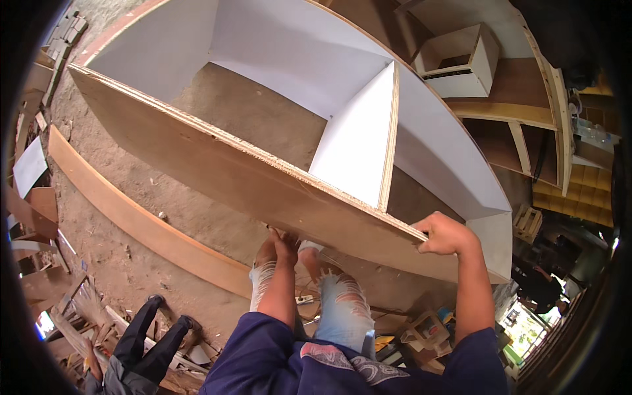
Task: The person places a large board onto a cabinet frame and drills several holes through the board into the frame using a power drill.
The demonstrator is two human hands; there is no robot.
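A large open plywood cabinet carcass [217, 151] fills the upper middle, white inside and brown on the near side, with a white divider [352, 135] across it. My right hand [446, 235] grips the near panel's top edge, right of the divider. My left hand [283, 243] is lower, fingers curled at the panel's bottom edge, partly hidden by it. My legs in torn light jeans [345, 306] are below the cabinet.
A long narrow board [145, 214] lies on the dirt floor at left, near wood scraps [36, 210]. One person's dark-trousered legs [141, 342] show at bottom left, another person [543, 289] at far right. Wooden cabinetry [500, 79] stands upper right, a stool-like wooden object [424, 332] lower right.
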